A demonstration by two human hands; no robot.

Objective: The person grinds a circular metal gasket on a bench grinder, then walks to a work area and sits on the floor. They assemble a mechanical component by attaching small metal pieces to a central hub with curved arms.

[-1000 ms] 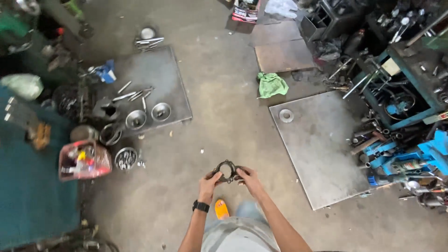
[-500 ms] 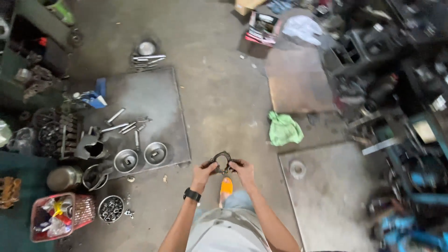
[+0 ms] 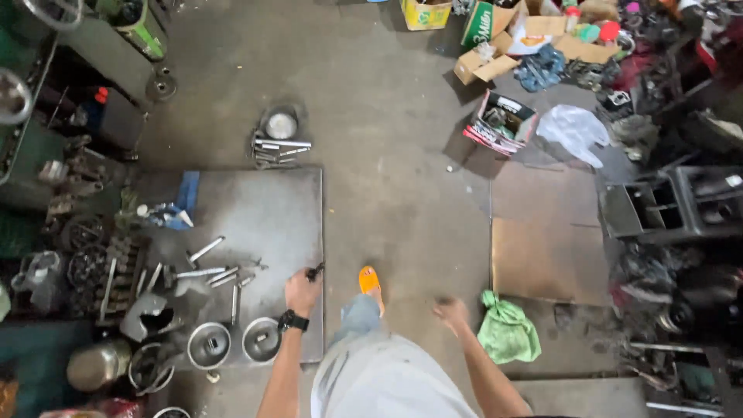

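My left hand (image 3: 302,291), with a black watch on its wrist, is closed around a small dark metal part (image 3: 315,271) over the right edge of a grey metal sheet (image 3: 263,209) on the floor. My right hand (image 3: 451,312) swings free at my side, blurred, fingers loosely apart and holding nothing. My foot in an orange sandal (image 3: 369,279) steps forward on the concrete between the two hands.
Bolts and rods (image 3: 207,274) and two round metal cylinders (image 3: 232,343) lie on the grey sheet. A green rag (image 3: 507,331) lies beside a brown board (image 3: 546,259). Cardboard boxes (image 3: 495,35) stand at the back; machine parts crowd both sides.
Both hands held a dark ring-shaped part together in front of me; now they have separated, the left keeping a dark part, the right swinging free. The view has moved forward and left.
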